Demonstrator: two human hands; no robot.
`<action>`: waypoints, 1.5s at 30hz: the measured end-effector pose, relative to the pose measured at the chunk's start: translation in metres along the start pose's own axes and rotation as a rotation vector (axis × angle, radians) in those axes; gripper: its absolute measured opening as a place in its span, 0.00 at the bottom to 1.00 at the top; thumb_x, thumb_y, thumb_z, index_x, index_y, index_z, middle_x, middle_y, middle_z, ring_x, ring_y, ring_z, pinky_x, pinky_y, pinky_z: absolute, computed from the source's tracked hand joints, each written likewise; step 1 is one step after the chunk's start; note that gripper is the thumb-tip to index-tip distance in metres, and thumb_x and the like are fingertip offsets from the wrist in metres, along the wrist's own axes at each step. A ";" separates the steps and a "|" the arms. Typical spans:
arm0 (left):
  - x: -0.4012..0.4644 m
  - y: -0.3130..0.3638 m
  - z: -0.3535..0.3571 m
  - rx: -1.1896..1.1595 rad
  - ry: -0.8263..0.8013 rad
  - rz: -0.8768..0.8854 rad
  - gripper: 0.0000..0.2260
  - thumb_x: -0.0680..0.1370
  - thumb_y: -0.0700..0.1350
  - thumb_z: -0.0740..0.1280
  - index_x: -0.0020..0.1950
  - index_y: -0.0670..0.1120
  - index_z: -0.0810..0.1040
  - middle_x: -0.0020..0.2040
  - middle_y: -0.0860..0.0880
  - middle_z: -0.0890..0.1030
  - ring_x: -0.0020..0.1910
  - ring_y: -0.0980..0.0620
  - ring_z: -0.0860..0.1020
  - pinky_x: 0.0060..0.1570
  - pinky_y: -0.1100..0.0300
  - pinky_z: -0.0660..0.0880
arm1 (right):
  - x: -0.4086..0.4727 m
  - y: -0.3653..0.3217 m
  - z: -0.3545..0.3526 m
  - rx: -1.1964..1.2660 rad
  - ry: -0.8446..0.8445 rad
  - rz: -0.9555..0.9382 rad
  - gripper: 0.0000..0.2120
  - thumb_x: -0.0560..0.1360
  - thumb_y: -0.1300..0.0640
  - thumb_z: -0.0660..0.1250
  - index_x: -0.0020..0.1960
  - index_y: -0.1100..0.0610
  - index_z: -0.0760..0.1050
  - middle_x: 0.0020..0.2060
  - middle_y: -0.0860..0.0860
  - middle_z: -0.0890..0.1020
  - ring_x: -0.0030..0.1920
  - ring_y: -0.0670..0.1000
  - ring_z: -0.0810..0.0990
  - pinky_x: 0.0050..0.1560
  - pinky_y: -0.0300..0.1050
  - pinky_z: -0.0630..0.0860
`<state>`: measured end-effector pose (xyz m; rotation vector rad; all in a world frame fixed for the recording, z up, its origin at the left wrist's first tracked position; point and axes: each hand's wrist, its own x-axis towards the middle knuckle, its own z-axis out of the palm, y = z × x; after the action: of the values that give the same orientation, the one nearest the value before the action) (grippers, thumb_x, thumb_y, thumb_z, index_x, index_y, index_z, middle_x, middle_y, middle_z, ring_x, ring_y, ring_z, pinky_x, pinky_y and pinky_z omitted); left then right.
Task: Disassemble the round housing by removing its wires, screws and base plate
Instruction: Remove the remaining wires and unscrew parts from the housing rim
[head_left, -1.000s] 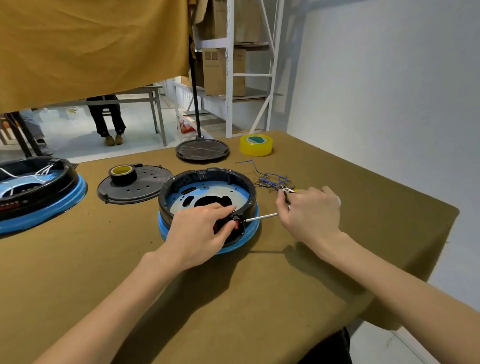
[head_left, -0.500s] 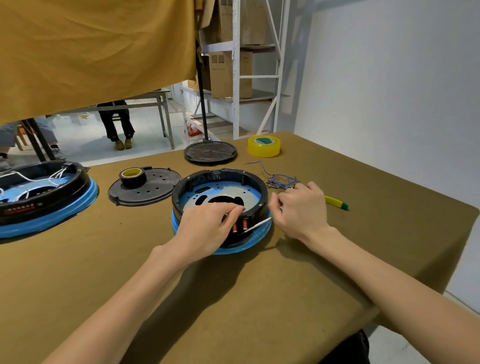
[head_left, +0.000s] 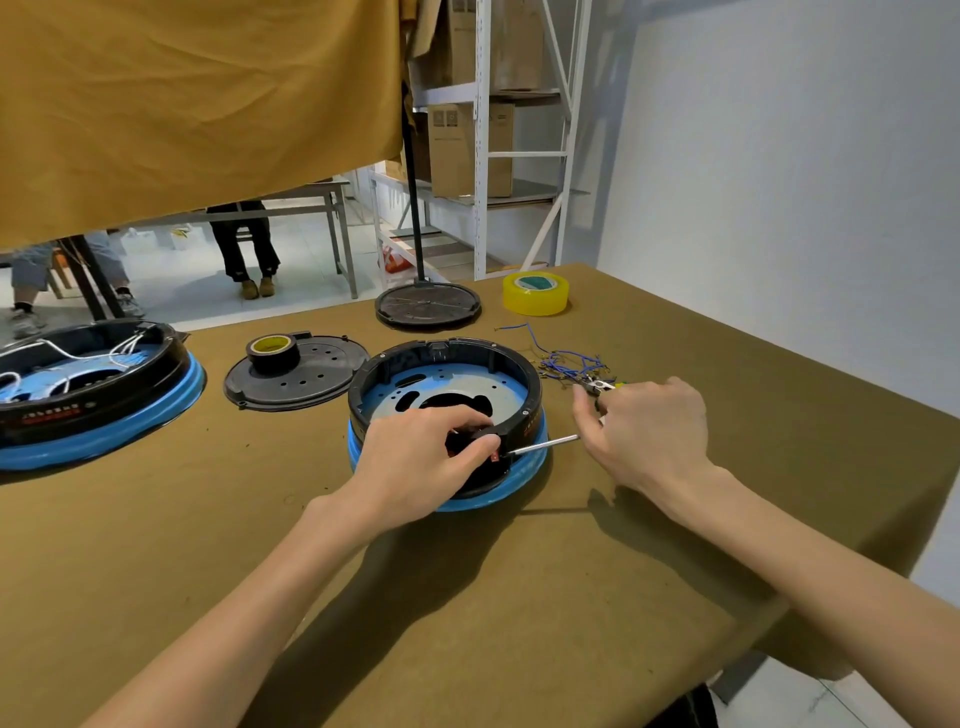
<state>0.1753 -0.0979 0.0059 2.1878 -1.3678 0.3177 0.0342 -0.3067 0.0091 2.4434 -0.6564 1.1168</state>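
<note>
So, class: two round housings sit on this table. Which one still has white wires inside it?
The far-left housing, untouched; white wires loop inside it. The left hand grips the wire-free centre housing.

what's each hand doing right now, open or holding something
Left hand: grips the screwdriver handle at the round housing rim.
Right hand: fingers curled; whether it holds anything cannot be told.

On my brown cloth-covered table (head_left: 467, 597) sit a yellow tape roll (head_left: 535, 293), a black perforated round lid (head_left: 306, 376) carrying a black tape roll (head_left: 272, 351), and a second black-and-blue housing (head_left: 88, 395) at far left.
</note>
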 end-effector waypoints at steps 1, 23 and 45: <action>0.000 -0.001 -0.001 0.000 -0.010 -0.007 0.21 0.79 0.67 0.57 0.62 0.61 0.81 0.51 0.63 0.84 0.47 0.64 0.77 0.36 0.70 0.67 | 0.003 0.000 -0.002 -0.004 0.012 0.012 0.30 0.80 0.43 0.57 0.22 0.54 0.60 0.18 0.48 0.59 0.20 0.53 0.57 0.34 0.43 0.58; -0.001 -0.002 0.002 -0.049 0.016 0.032 0.22 0.75 0.69 0.58 0.62 0.61 0.80 0.47 0.68 0.78 0.44 0.76 0.72 0.38 0.74 0.68 | -0.010 -0.010 -0.016 -0.098 -0.254 0.100 0.38 0.80 0.31 0.41 0.23 0.54 0.64 0.18 0.48 0.65 0.21 0.49 0.66 0.28 0.42 0.67; -0.001 0.002 0.006 -0.004 0.046 0.016 0.20 0.77 0.66 0.61 0.62 0.59 0.80 0.48 0.63 0.82 0.43 0.66 0.76 0.40 0.72 0.68 | -0.005 -0.011 -0.007 -0.069 -0.093 0.065 0.31 0.80 0.43 0.52 0.22 0.53 0.50 0.17 0.45 0.51 0.18 0.46 0.48 0.27 0.36 0.48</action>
<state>0.1722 -0.1009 0.0009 2.1539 -1.3599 0.3682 0.0334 -0.2929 0.0076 2.4425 -0.7952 0.9920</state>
